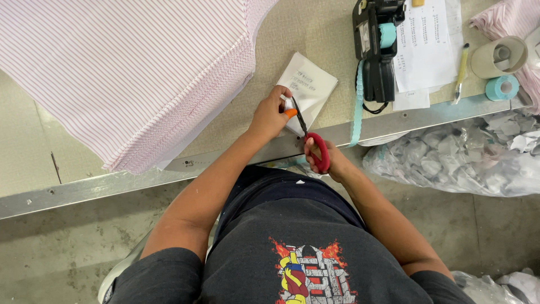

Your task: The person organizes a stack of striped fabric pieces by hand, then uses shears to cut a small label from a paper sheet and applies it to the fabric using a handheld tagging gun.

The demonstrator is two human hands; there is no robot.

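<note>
Scissors (311,142) with red handles, gripped in the right hand (326,160) at the near edge of the table (315,39), just over the metal edging strip (394,121). Fingers of that hand threaded through the red loops and curled close, thumb side toward the body; blades dark and narrow, seemingly near closed, though too thin to tell for sure. Long axis running from the handles, low and toward the body, up and slightly left to the tips, pointing away from the person toward the left hand (271,115). Left hand's fingers pressed together, pinching a small white piece with an orange bit (290,112) right at the blade tips, probably held taut and raised there so the blades can reach it cleanly. Beneath both hands a white folded paper packet (312,84), lying flat and tilted on the table. Well to the left, a stack of pink striped fabric (129,73) overhanging the table edge. To the right, a black handheld labelling device (378,50) with a strip of teal tape (358,107) hanging from it, white printed sheets (427,45), a pen (461,66), a cardboard tube (498,56) and a small teal tape roll (502,87). Below the table edge on the right, a clear bag of scraps (450,160).
</note>
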